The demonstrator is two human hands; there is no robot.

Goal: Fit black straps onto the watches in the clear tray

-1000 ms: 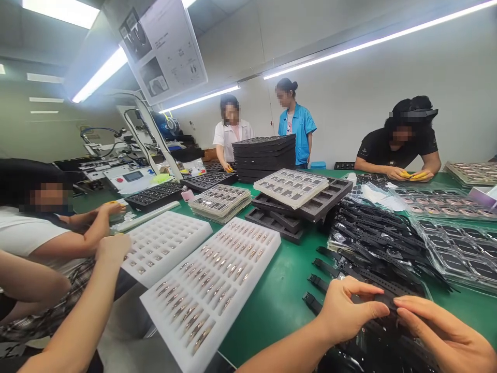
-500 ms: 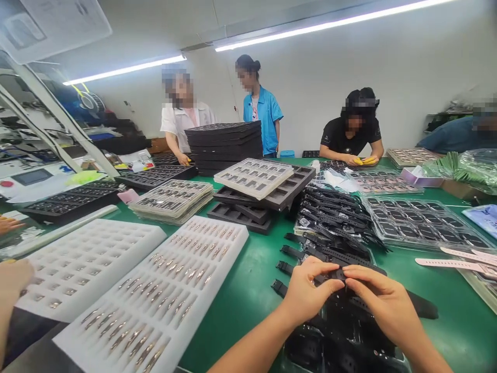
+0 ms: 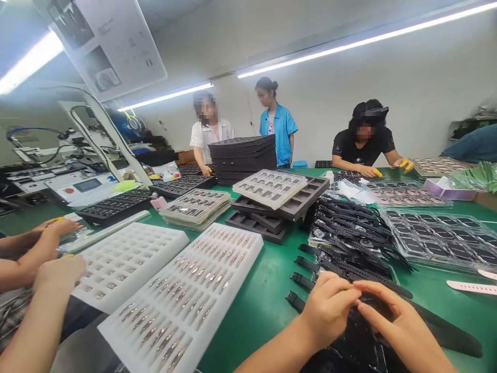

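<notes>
Low on the right, my left hand and my right hand meet with their fingertips pinched close together. Between them is part of a black watch strap, mostly covered by my fingers. Beneath both hands lie dark watch straps and glossy clear plastic packaging. Left of my left hand, several buckle ends of black straps stick out in a row. A long dark strap piece reaches past my right hand across the green table. Beyond my fingers is a heaped pile of black straps.
Two white foam trays, one with several metal pieces, stand at left. A co-worker's hand is over the farther tray. Dark trays are stacked behind. Clear trays of dark square pieces and pink straps lie right.
The view has swung left, so everything sits farther right and lower. My hands stay together, my left fingers now more curled. The co-worker opposite in black has moved their hands apart.
</notes>
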